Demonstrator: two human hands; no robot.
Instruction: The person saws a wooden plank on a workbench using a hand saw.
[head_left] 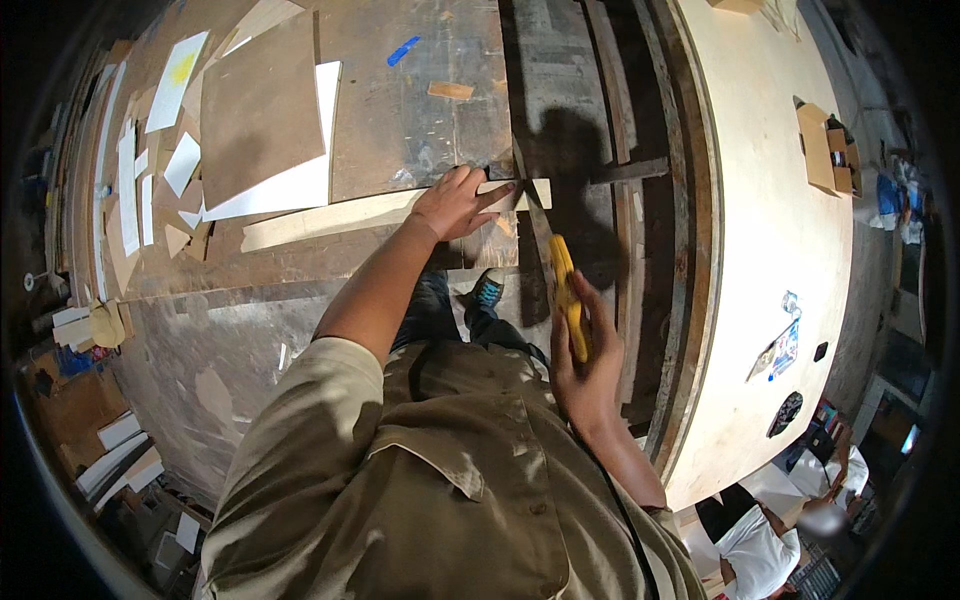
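The left grip [452,207] reaches forward, palm down, while the right grip [594,350] curls closed.

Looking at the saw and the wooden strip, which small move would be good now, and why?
Probably one short, light stroke of the yellow-handled saw: the right hand grips it, its blade lies across the wooden strip near the right end, and the left hand rests on the strip.

pale wooden strip [335,218] partly hidden beneath the left fingers [467,181]

Yellow-handled saw [560,262] across pale plank [345,215]
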